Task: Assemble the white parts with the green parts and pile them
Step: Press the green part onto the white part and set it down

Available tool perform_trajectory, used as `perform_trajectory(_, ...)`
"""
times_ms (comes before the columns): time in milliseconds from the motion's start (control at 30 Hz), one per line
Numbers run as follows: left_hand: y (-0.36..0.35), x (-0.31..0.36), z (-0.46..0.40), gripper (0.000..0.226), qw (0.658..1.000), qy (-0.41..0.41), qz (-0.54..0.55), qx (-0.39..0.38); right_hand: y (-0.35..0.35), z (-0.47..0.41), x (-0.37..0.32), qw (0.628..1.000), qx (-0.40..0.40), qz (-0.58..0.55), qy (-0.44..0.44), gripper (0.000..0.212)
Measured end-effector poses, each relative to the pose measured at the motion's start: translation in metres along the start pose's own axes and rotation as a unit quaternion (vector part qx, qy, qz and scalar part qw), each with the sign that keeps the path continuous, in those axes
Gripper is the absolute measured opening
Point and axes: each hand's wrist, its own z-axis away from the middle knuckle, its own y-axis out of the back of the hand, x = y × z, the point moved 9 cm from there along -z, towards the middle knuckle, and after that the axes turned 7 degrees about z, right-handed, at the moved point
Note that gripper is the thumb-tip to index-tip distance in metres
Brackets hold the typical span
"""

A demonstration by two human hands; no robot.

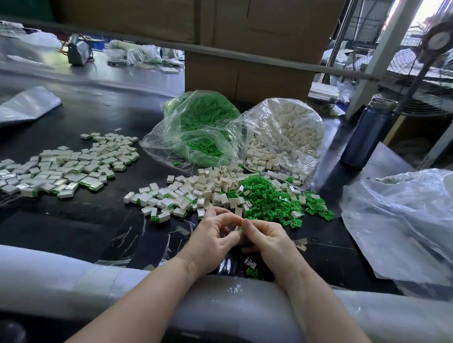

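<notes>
Left hand (pixel 211 238) and right hand (pixel 269 241), near desk (pixel 59 228) edge, each grip pinching one small white part (pixel 239 228) between fingertips; light, rigid, probably slippery plastic, best held by its flat sides.

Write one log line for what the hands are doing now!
left hand: pinching small part | right hand: pinching same part | loose green parts: behind hands | assembled pile: left
</notes>
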Motion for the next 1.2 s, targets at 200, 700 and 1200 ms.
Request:
perform_trajectory(200,-0.005,0.001,0.001,0.019,1.0,0.002,-0.009,-0.024,0.001,0.001,0.0,0.999,-0.008,-0.031,0.003,0.016)
perform_trajectory(700,-0.009,0.001,0.001,0.019,0.999,-0.004,-0.028,-0.038,0.0,0.001,0.001,1.0,-0.001,-0.017,0.009,0.016)
perform_trajectory(1200,-0.014,0.001,0.002,0.014,0.997,-0.015,-0.05,-0.055,0.008,0.001,0.005,0.998,0.033,-0.049,0.003,0.019)
